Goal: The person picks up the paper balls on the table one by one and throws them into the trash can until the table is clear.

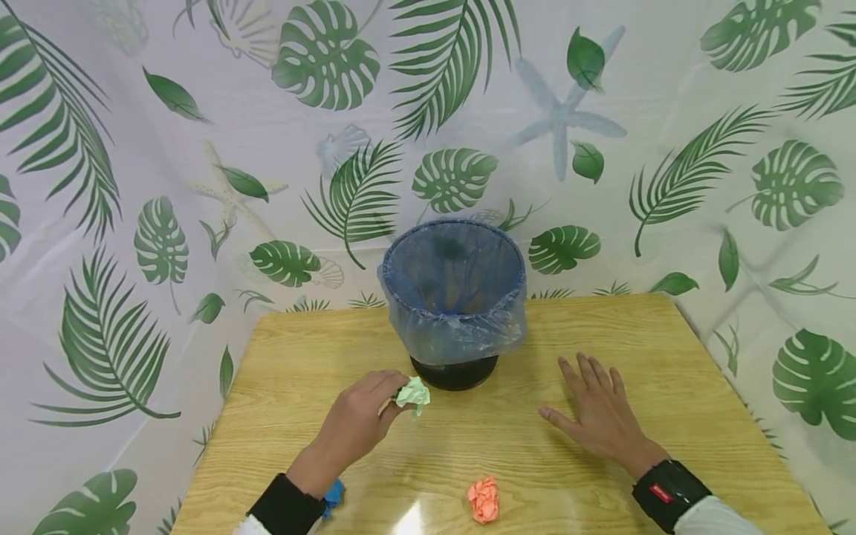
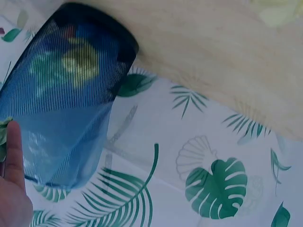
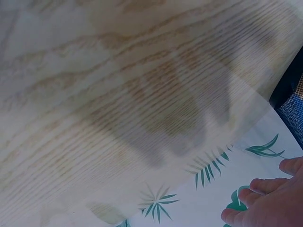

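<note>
Between the thumb and fingers of my left hand (image 1: 361, 416) is a crumpled pale green paper ball (image 1: 413, 395), held in front of the bin. The bin (image 1: 455, 373) is dark mesh, lined with a translucent blue bag (image 1: 461, 338) folded over its rim. Through the mesh in the left wrist view, a yellow crumpled piece (image 2: 80, 61) and a green one (image 2: 46, 68) show inside. My right hand (image 1: 602, 420) is spread with nothing in it, to the right of the bin. An orange crumpled paper ball (image 1: 484, 499) lies at the front of the table.
A blue crumpled paper ball (image 1: 333, 498) lies near my left wrist, partly hidden by the wristband. The wooden table (image 1: 321, 342) meets a leaf-patterned cloth (image 1: 221, 148) at the back and sides.
</note>
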Available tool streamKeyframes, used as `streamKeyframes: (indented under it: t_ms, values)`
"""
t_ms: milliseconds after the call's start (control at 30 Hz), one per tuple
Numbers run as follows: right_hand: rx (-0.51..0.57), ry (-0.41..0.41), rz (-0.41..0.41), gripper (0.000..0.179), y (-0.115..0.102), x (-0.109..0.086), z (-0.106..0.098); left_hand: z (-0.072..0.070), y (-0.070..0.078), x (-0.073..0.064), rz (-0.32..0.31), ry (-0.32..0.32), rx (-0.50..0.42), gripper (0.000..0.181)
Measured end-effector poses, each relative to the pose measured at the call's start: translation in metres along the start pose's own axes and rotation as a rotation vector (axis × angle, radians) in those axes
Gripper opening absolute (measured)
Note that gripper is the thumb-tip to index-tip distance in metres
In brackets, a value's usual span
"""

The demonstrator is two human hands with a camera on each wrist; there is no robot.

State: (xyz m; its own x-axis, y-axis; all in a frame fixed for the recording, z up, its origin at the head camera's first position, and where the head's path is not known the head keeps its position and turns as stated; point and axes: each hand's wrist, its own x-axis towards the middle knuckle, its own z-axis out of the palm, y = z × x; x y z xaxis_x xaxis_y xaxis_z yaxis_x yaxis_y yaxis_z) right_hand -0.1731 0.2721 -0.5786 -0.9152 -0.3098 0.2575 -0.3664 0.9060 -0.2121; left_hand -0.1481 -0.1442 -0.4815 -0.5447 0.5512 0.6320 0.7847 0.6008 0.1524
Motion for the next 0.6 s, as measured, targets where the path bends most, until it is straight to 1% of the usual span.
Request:
streamKeyframes:
  t_ms: [133,267,367,433,600]
  values:
    - [-0.004,-0.001,0.004,0.094,0.0,0.0,0.0,-0.016,-0.005,0.015,0.022,0.102,0.011,0.041]
    - [-0.013,0.01,0.002,0.094,0.001,0.0,0.001,-0.029,-0.009,0.032,0.074,0.205,0.008,0.039]
    - [-0.013,0.015,0.0,0.094,0.002,0.0,0.001,-0.037,-0.011,0.046,0.098,0.265,-0.008,0.038]
    - [-0.013,0.019,-0.001,0.094,0.002,0.001,0.001,-0.041,-0.013,0.056,0.102,0.289,-0.015,0.038]
    - [-0.009,0.014,0.002,0.094,0.001,0.001,0.001,-0.047,-0.018,0.076,0.084,0.305,-0.012,0.038]
